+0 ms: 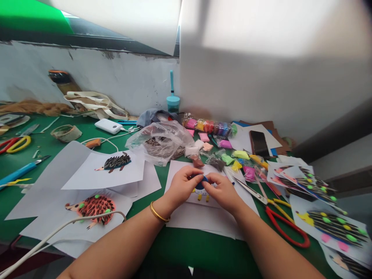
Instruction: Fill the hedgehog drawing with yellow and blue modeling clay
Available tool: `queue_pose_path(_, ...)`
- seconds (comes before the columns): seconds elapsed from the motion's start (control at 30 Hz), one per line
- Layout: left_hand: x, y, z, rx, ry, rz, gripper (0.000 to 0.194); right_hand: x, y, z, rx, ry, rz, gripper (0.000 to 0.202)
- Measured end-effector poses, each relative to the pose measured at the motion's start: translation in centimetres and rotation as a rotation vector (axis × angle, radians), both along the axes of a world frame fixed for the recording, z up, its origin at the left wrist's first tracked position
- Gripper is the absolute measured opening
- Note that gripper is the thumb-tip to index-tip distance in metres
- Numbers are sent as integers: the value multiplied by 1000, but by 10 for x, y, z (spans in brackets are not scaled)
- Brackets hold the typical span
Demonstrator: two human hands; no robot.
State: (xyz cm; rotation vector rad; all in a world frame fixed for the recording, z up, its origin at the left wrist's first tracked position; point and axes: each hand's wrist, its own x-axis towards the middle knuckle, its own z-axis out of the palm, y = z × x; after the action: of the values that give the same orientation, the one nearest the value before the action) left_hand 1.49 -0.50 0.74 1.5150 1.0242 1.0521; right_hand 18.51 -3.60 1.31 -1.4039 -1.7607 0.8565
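Green tabletop [186, 248] bears smooth white paper [200, 219], above which both hands [183, 186] [222, 192] pinch rounded blue clay [200, 184].

L grip [183, 184] & R grip [222, 191] hold blue pc [200, 186] (scissors [262, 199] nearby).

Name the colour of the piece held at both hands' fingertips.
Blue; the piece shows best in the head view.

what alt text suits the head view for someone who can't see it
A person's left hand and right hand hold blue clay over paper on a green table. Hedgehog pictures lie to both sides, scissors to the right, and bagged clay beyond the hands.
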Motion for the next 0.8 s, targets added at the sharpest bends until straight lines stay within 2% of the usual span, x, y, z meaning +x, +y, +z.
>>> queue_pose_path(0.1,0,1,-2,-60,6,27,19,0,0,-2,-13,13,21,21)
queue_pose_path(0.23,1,1,-1,-145,-96,35,24,1,0,-3,-28,52,56,22)
queue_pose_path(0.33,1,-2,4,-88,-110,-14,28,1,1,-2,-11,43,34,21)
queue_pose_path(0.47,0,-3,5,-17,-27,-65,28,0,0,0,-6,-34,17,19)
queue_pose_path(0.6,1,-1,0,-76,-39,-13,26,-1,-1,0,-32,-12,38,20)
queue_pose_path(0.7,0,1,0,-153,-106,26,30,0,-1,-1,-42,50,66,24)
queue_pose_path(0.8,0,0,3,-136,-132,14,37,1,0,-1,-27,63,54,24)
